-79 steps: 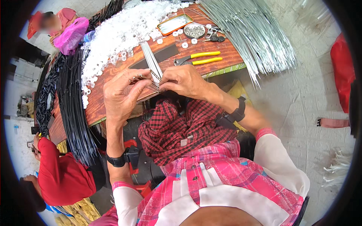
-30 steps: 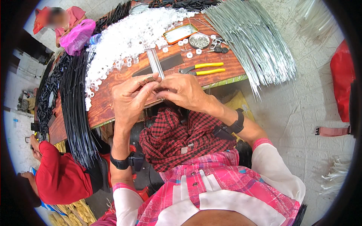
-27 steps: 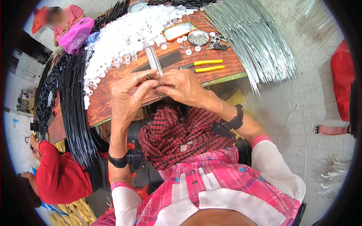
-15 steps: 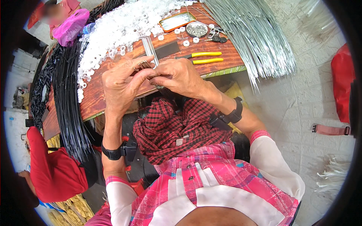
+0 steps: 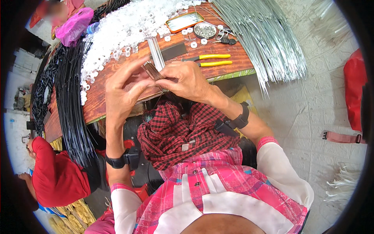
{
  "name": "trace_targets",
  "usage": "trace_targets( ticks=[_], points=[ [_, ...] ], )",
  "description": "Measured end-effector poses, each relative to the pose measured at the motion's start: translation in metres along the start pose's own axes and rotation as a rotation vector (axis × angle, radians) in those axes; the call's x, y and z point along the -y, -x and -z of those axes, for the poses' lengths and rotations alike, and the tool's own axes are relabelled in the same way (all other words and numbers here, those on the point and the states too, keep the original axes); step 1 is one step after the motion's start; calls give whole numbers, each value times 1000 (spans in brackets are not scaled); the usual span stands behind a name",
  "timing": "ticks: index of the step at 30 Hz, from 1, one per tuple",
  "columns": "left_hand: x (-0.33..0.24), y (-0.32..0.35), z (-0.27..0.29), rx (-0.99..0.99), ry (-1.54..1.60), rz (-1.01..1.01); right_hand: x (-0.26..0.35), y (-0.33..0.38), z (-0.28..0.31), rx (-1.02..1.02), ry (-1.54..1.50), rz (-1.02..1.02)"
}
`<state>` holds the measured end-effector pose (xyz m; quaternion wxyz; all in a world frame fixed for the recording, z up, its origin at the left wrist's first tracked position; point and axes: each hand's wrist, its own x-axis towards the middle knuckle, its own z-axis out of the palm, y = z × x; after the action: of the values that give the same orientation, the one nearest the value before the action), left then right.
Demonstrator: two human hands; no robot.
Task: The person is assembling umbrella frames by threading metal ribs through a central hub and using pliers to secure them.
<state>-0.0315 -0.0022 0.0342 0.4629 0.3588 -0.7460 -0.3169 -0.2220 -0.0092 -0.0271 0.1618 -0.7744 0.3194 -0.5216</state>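
Above the front edge of the wooden table (image 5: 105, 91), a slim bundle of thin metal rods (image 5: 152, 71) stands tilted between my hands. My right hand (image 5: 186, 80) pinches it between thumb and fingers. My left hand (image 5: 124, 86) is open, fingers apart, with its thumb tip close by the bundle; whether it touches cannot be told. The lower end of the bundle is partly hidden behind my right hand. Just beyond, a flat row of silver rods (image 5: 156, 54) lies on the table beside a dark flat bar (image 5: 174, 51).
Pliers with yellow handles (image 5: 215, 60), keys (image 5: 226, 39), a round dish (image 5: 205, 31) and an orange-rimmed tray (image 5: 185, 22) lie beyond my right hand. White plastic pieces (image 5: 117, 35) heap at the back. Black strands (image 5: 70, 97) hang left, silver wires (image 5: 265, 43) right. A red-sleeved person (image 5: 58, 175) sits left.
My left fingers have come away from the rod bundle and spread, leaving more of it showing. My right hand keeps its pinch. The person at left has shifted an arm.
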Motion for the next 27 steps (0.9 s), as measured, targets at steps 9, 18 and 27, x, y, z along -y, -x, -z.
trace_targets(
  ticks=[9,18,27],
  points=[
    [103,146,-33,-42,47,733,-5,-2,8,76,-44,-79],
    [153,131,-56,96,-395,373,-4,-5,3,100,-72,-82],
    [42,118,-8,36,-850,467,-16,1,24,173,-66,-111]
  ],
)
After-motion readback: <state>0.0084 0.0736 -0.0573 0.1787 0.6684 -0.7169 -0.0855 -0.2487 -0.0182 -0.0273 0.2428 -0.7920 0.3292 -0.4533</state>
